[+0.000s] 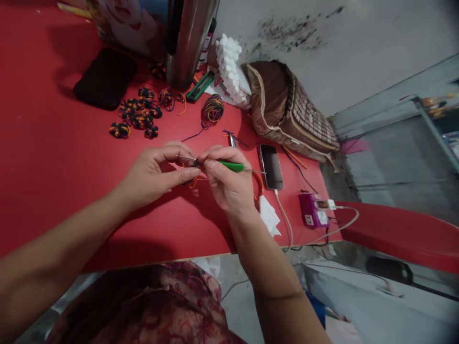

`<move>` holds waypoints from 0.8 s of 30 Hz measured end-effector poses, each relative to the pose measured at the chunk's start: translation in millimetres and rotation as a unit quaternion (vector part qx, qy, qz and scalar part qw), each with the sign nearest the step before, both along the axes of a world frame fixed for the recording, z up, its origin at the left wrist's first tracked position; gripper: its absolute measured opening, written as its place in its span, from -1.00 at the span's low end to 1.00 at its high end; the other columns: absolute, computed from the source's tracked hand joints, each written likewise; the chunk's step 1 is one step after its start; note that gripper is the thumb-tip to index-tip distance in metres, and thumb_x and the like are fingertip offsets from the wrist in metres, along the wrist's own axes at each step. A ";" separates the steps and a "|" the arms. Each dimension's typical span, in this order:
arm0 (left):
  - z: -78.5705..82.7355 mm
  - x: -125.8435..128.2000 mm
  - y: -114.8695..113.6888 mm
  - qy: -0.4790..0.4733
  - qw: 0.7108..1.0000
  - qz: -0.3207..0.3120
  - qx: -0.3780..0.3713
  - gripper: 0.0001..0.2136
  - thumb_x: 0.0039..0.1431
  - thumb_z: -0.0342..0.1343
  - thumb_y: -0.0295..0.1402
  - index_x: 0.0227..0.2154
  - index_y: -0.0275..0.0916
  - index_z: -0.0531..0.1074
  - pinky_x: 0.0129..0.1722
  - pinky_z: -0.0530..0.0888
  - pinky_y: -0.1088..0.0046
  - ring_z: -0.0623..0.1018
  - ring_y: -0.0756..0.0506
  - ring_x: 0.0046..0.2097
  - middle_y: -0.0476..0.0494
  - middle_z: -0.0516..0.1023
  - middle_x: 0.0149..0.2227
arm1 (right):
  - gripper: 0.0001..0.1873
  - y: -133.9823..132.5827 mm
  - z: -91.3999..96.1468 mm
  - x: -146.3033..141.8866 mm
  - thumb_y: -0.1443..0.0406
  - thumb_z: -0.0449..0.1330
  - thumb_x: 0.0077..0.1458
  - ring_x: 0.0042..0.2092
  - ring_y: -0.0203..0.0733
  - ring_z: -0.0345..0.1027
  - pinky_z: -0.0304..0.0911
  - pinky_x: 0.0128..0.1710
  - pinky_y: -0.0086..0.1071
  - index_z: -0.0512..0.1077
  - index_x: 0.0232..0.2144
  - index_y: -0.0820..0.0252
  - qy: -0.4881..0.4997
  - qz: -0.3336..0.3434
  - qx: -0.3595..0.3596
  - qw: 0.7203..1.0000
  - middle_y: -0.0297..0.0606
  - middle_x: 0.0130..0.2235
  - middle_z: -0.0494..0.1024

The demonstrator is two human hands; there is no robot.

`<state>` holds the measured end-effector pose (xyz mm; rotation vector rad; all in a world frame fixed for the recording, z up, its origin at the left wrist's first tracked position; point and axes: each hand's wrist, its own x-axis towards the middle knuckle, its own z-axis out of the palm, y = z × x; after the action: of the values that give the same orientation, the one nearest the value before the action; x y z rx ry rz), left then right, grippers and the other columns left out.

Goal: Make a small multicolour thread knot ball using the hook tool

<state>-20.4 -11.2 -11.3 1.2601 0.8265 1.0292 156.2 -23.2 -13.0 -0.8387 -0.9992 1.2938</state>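
In my right hand [229, 179] is a crochet hook [231, 166] with a green handle, its thin metal shaft pointing left. My left hand [163, 167] pinches a small dark piece of yarn work [197, 163] at the hook's tip. Orange strands dangle below the fingers, and much of the piece is hidden by them. A dark strand runs toward a ball of multicoloured yarn [213, 109] just beyond my hands. Several finished-looking crocheted flowers [140, 114] in dark, orange and yellow yarn lie in a cluster at the upper left.
Scissors [257, 184] lie partly behind my right hand, near a charging phone [271, 167] and a purple power adapter [312, 209]. A green cutter [200, 87], a metal flask [190, 43], a black case [105, 79] and a brown bag [287, 105] stand farther back on the red table [43, 157].
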 end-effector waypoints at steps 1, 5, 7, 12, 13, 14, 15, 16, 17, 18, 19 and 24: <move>2.5 -2.4 0.4 0.011 1.000 -0.001 0.006 -0.92 0.14 0.44 -0.32 -0.40 -0.17 0.69 -0.17 0.61 0.39 0.63 -0.12 -0.12 -0.15 0.64 -0.15 | -0.85 0.0 0.8 0.7 0.30 0.56 -0.03 -0.25 -0.32 0.59 0.55 -0.15 -0.40 0.68 -0.41 -0.02 -0.004 -0.006 0.003 1.000 -0.42 -0.32 0.72; 7.8 -6.6 1.0 0.005 0.999 -0.018 0.036 -0.92 0.18 0.42 -0.35 -0.43 -0.12 0.73 -0.02 0.63 0.33 0.62 -0.17 0.04 -0.19 0.64 0.10 | -0.84 -0.1 1.7 2.0 0.27 0.57 -0.04 -0.17 -0.22 0.63 0.59 0.01 -0.24 0.66 -0.42 -0.05 -0.015 -0.009 0.005 1.000 -0.42 -0.33 0.72; 6.4 -4.8 0.2 -0.021 0.999 -0.023 0.032 -0.93 0.17 0.43 -0.37 -0.43 -0.10 0.74 0.02 0.64 0.30 0.62 -0.15 0.02 -0.17 0.64 0.14 | -0.86 -0.7 0.6 1.0 0.26 0.55 -0.01 -0.14 -0.20 0.64 0.60 0.00 -0.23 0.66 -0.42 -0.06 -0.011 0.003 0.005 1.000 -0.41 -0.31 0.73; -0.3 0.2 -2.6 -0.074 0.997 -0.015 -0.016 -0.93 0.14 0.47 -0.37 -0.40 -0.01 0.78 -0.15 0.69 0.37 0.64 -0.15 -0.02 -0.15 0.63 0.08 | -0.89 -2.3 -1.4 -2.1 0.27 0.52 0.05 -0.12 -0.26 0.62 0.56 0.04 -0.28 0.69 -0.38 -0.10 0.018 0.014 0.007 1.000 -0.44 -0.27 0.74; -1.2 0.3 -2.9 -0.088 0.996 -0.018 -0.029 -0.92 0.11 0.48 -0.38 -0.40 -0.02 0.78 -0.19 0.69 0.40 0.66 -0.13 -0.05 -0.15 0.64 0.07 | -0.89 -2.2 -1.6 -2.2 0.26 0.53 0.04 -0.12 -0.27 0.61 0.55 0.04 -0.29 0.69 -0.38 -0.11 0.021 0.015 0.007 1.000 -0.45 -0.27 0.74; -1.8 0.3 -3.1 -0.105 0.993 -0.020 -0.043 -0.93 0.09 0.50 -0.38 -0.40 -0.02 0.78 -0.27 0.68 0.44 0.67 -0.10 -0.13 -0.15 0.64 0.06 | -0.89 -2.0 -2.0 -2.1 0.25 0.54 0.03 -0.12 -0.28 0.61 0.55 0.04 -0.29 0.69 -0.38 -0.11 0.024 0.014 0.004 1.000 -0.45 -0.27 0.74; -2.1 0.1 -3.3 -0.122 0.990 -0.024 -0.061 -0.94 0.08 0.51 -0.37 -0.40 -0.04 0.78 -0.36 0.65 0.47 0.66 -0.06 -0.23 -0.15 0.65 0.06 | -0.87 -1.6 -2.4 -2.0 0.23 0.55 0.01 -0.11 -0.27 0.60 0.54 0.05 -0.29 0.68 -0.39 -0.10 0.024 0.011 0.000 1.000 -0.46 -0.28 0.74; -2.1 -0.2 -3.5 -0.137 0.987 -0.029 -0.081 -0.94 0.06 0.52 -0.36 -0.39 -0.06 0.78 -0.47 0.60 0.49 0.63 -0.01 -0.34 -0.15 0.67 0.07 | -0.85 -1.2 -2.9 -1.9 0.22 0.56 -0.01 -0.11 -0.26 0.60 0.55 0.05 -0.28 0.67 -0.40 -0.10 0.024 0.007 -0.006 1.000 -0.46 -0.29 0.73; -1.8 -0.4 -3.6 -0.147 0.983 -0.035 -0.102 -0.93 0.05 0.52 -0.34 -0.38 -0.08 0.78 -0.56 0.54 0.51 0.59 0.02 -0.43 -0.16 0.69 0.06 | -0.84 -0.6 -3.5 -1.8 0.22 0.57 -0.04 -0.12 -0.25 0.60 0.55 0.04 -0.27 0.66 -0.41 -0.09 0.024 0.003 -0.012 1.000 -0.45 -0.29 0.73; -1.2 -0.7 -3.7 -0.152 0.980 -0.044 -0.121 -0.91 0.04 0.53 -0.32 -0.36 -0.10 0.78 -0.63 0.49 0.51 0.56 0.03 -0.49 -0.17 0.71 0.02 | -0.82 -0.1 -4.2 -1.8 0.22 0.58 -0.05 -0.13 -0.25 0.61 0.56 0.03 -0.26 0.65 -0.42 -0.08 0.025 0.003 -0.018 1.000 -0.45 -0.30 0.73; -0.5 -0.8 -3.7 -0.153 0.977 -0.053 -0.138 -0.89 0.03 0.54 -0.31 -0.35 -0.12 0.77 -0.66 0.46 0.51 0.54 0.03 -0.53 -0.19 0.74 -0.05 | -0.81 0.3 -4.8 -1.8 0.22 0.59 -0.06 -0.15 -0.24 0.61 0.57 0.00 -0.26 0.65 -0.42 -0.07 0.029 0.006 -0.023 0.999 -0.44 -0.30 0.73; 3.9 -3.1 -1.6 -0.160 0.960 -0.129 -0.189 -0.83 0.02 0.52 -0.25 -0.36 -0.21 0.77 -0.67 0.49 0.46 0.54 -0.06 -0.58 -0.16 0.64 -0.50 | -0.80 0.4 -6.0 -2.0 0.21 0.62 -0.08 -0.20 -0.27 0.63 0.60 -0.12 -0.33 0.68 -0.41 -0.10 0.054 0.027 -0.028 0.998 -0.43 -0.30 0.75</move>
<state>-23.5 -12.7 -7.4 0.8203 0.5566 0.7902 154.2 -22.8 -19.0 -0.7805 -0.9095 1.4036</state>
